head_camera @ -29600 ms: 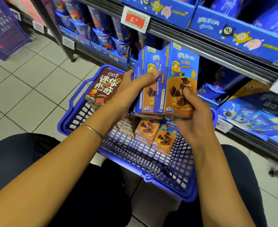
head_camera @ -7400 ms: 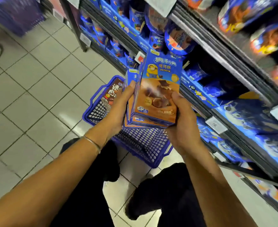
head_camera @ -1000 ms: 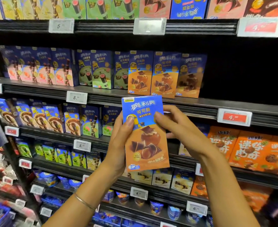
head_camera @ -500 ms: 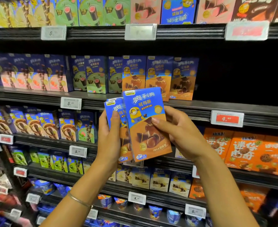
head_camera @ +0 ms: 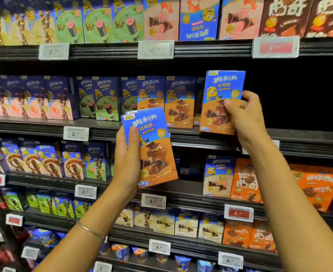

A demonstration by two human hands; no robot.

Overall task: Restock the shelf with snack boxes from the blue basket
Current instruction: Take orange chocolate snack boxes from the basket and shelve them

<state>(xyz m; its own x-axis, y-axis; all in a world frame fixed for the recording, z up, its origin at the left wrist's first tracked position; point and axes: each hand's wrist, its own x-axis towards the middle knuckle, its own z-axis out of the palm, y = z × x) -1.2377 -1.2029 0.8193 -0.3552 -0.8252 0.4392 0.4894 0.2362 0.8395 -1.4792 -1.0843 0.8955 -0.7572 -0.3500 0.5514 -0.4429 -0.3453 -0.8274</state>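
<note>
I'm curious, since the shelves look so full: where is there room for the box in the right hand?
The second shelf is bare in the dark stretch right of the box in the right hand, out to the picture's edge. Left of that box the row of boxes stands packed side by side, and the top shelf is full across.

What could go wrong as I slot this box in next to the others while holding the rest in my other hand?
1. The right hand pinches the single box by one edge only; its base sits near the shelf lip and could snag, tip, or bump the shelved box beside it.
2. The left hand grips a tilted stack of boxes alone; the back ones might slide out.
</note>
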